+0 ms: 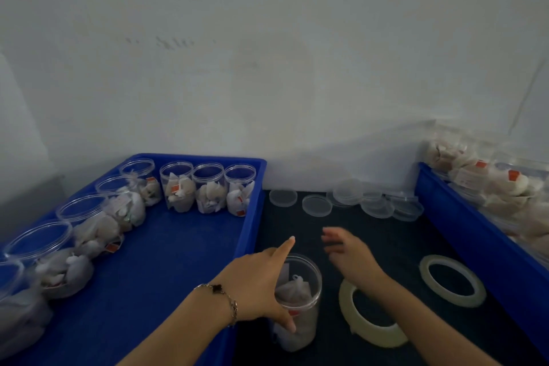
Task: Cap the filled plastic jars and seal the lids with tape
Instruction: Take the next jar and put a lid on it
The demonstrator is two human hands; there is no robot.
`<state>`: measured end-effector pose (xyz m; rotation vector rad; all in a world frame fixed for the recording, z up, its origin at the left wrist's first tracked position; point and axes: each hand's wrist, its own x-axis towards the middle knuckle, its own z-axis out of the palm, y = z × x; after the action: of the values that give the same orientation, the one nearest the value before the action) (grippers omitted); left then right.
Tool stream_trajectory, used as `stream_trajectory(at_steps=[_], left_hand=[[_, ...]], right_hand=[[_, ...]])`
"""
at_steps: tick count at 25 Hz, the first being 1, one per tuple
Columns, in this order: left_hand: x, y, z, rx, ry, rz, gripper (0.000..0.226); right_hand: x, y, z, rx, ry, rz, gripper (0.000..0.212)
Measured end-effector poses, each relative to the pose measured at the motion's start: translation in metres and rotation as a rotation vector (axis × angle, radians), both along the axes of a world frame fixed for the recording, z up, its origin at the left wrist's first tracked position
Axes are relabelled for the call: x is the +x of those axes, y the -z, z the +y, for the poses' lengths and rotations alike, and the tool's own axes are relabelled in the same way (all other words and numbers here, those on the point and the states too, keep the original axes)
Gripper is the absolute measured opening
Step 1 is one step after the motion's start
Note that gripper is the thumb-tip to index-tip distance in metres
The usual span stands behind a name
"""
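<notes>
Left blue tray (178, 246): open filled jars (208, 187) in an L along its far and left walls, all uncapped, white sachets with red tags inside. Right blue tray (463, 217): heap of bagged sachets (487, 181) piled against the wall. Between the trays, dark tabletop (386, 246). Loose clear lids (317, 205) scattered at its far edge, some overlapping, well apart from both hands. Two tape rolls lie flat: near tape roll (368, 327) just right of the working jar, partly under the right forearm; far tape roll (453, 281) further right, near the right tray wall.

Working jar (300, 303) stands upright on the tabletop, just beside the left tray's right wall, filled, no lid on. Left hand (258, 282) is on it: thumb down the near side wall, palm over the left rim, index finger straight and pointing away past the rim. Fingers (286, 249) extended, not wrapped round it. Bracelet (222, 294) on that wrist.

Right hand (350, 252) hovers above the tabletop beyond and right of the jar, not touching it, motion-blurred; fingers loosely spread, holding nothing. Lids lie further out past it.
</notes>
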<state>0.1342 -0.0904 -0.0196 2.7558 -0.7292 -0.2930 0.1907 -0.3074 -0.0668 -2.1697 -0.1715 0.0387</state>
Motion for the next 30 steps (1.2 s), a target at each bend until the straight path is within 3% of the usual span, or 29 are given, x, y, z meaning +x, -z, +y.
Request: stream_trajectory(at_steps=[6,10,13,16,18,21,24,27,29,30], left_hand=[[0.009,0.005,0.0,0.082,-0.035,-0.126,0.124],[0.016,0.012,0.004,0.145,-0.098,-0.082,0.123],[0.018,0.014,0.004,0.116,-0.1,-0.063,0.116],[0.019,0.015,0.006,0.094,-0.096,-0.062,0.111],[0.019,0.016,0.006,0.089,-0.104,-0.075,0.108],[0.018,0.015,0.005,0.05,-0.119,-0.1,0.096],[0.017,0.013,0.005,-0.054,-0.148,-0.088,0.088],[0.013,0.004,0.007,-0.258,-0.178,-0.049,0.082],[0.008,-0.003,0.007,-0.439,-0.177,0.003,0.081],[0.006,-0.006,0.006,-0.538,-0.174,0.023,0.079]], right_hand=[[0.098,0.017,0.012,-0.552,0.044,-0.033,0.039],[0.125,0.044,0.019,-0.726,-0.004,-0.022,0.067],[0.138,0.053,0.014,-0.89,-0.006,-0.047,0.071],[0.131,0.058,0.009,-1.057,0.072,-0.303,0.05],[0.111,0.063,0.007,-1.047,0.013,-0.364,0.032],[0.072,0.057,0.009,-0.787,0.017,-0.386,0.016],[0.029,0.02,0.008,-0.107,0.313,-0.277,0.018],[-0.004,-0.026,-0.003,0.426,0.521,-0.201,0.03],[-0.025,-0.054,-0.005,0.703,0.441,-0.006,0.035],[-0.033,-0.063,-0.002,0.717,0.357,0.078,0.036]])
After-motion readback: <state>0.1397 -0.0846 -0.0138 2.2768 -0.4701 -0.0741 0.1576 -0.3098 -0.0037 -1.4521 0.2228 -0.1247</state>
